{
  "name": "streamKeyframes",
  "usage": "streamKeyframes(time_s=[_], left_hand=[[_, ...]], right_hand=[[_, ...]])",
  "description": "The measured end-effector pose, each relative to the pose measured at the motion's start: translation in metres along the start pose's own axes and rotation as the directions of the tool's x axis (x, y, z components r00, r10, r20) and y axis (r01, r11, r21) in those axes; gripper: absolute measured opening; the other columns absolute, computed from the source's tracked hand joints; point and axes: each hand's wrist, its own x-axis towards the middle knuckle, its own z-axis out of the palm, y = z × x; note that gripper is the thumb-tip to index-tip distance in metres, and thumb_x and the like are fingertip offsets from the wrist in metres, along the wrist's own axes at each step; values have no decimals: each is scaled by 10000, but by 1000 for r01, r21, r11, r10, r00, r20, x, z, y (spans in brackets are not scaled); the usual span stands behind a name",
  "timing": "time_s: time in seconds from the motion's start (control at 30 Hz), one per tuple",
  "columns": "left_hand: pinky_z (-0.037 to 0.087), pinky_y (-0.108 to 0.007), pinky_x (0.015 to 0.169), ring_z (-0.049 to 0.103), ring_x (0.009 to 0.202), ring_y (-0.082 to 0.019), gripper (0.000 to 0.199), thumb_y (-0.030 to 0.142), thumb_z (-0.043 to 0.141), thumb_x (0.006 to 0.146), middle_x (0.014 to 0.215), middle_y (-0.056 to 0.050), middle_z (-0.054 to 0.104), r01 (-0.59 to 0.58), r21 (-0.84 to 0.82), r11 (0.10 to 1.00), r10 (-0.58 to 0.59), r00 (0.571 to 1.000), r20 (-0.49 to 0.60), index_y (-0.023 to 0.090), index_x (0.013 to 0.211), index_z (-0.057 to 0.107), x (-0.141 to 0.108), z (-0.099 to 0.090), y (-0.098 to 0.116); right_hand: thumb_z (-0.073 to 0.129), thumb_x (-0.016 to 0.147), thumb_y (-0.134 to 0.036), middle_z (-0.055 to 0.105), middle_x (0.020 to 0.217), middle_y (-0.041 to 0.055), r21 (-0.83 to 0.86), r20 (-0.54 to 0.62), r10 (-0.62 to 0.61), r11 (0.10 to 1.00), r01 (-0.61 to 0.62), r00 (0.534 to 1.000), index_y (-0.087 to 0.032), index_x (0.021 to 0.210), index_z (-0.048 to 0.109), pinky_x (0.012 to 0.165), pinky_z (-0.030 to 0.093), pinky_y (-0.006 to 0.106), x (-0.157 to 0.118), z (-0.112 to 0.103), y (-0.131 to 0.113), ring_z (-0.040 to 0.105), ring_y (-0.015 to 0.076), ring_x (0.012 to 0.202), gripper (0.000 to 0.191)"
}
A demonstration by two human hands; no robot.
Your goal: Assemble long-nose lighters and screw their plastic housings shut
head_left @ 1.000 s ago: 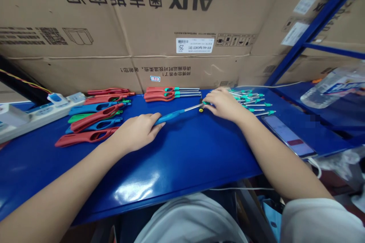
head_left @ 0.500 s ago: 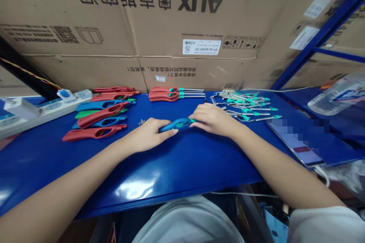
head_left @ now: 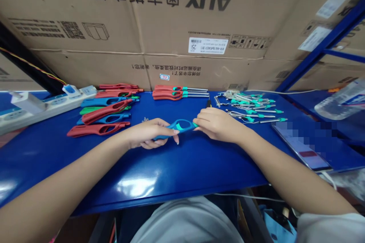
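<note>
While the blue lighter (head_left: 189, 127) was held over the blue table (head_left: 182, 171) between both hands, its long axis was set nearly left-right, right end slightly farther out; neither hand was nearer. Its rear was wrapped by the left hand (head_left: 146, 133), fingers curled. Its green end (head_left: 195, 124) was pinched by the right hand (head_left: 218, 123), fingers bunched; anything hidden inside couldn't be told. Metal rods (head_left: 258, 102) were piled beyond the right hand, red lighters (head_left: 165, 93) lined up by the carton (head_left: 159, 26).
</note>
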Motion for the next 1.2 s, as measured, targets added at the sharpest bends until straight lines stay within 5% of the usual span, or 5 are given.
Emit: streamKeyframes(time_s=[0.17, 0.4, 0.83, 1.07, 1.2], left_hand=[[129, -215, 366, 234, 366, -66, 340, 532, 721, 780, 463, 87, 323, -6, 90, 996, 15, 995, -95, 199, 774, 648, 4, 6, -2], [276, -246, 509, 391, 522, -104, 369, 452, 655, 808, 561, 51, 429, -100, 638, 763, 365, 882, -299, 186, 603, 502, 5, 17, -8], [419, -297, 605, 648, 668, -210, 335, 480, 506, 971, 781, -52, 697, -11, 906, 423, 547, 801, -245, 185, 943, 661, 8, 25, -12], [520, -336, 800, 656, 1005, -254, 367, 372, 428, 1031, 1123, -92, 635, 2, 954, 300, 591, 785, -188, 208, 1337, 543, 13, 24, -19], [519, -363, 878, 632, 1010, -247, 401, 362, 443, 1030, 1160, -121, 590, -72, 949, 307, 620, 772, -142, 168, 1375, 510, 16, 21, -23]], right_hand=[[432, 1043, -234, 642, 759, 100, -12, 23, 2, 1000, -2, 1000, -89, 943, 698, 696, 393, 325, 1, -1, -2, 497, 204, 731, 319], [434, 1039, -234, 635, 754, 99, 16, 115, 27, 999, -29, 993, -100, 907, 698, 693, 390, 325, -1, 5, -1, 498, 207, 729, 324], [489, 1019, -259, 672, 788, 86, 179, 161, 156, 966, -184, 975, -136, 925, 710, 715, 427, 312, -5, 14, 9, 556, 201, 764, 269], [561, 983, -471, 678, 977, 80, 285, 264, 319, 876, -389, 910, -175, 974, 715, 765, 468, 322, -7, 4, 20, 632, 206, 872, 334], [453, 1002, -249, 612, 1257, 139, 83, 207, 539, 822, -564, 816, -179, 1206, 665, 760, 495, 339, -17, 11, 35, 644, 235, 952, 302]])
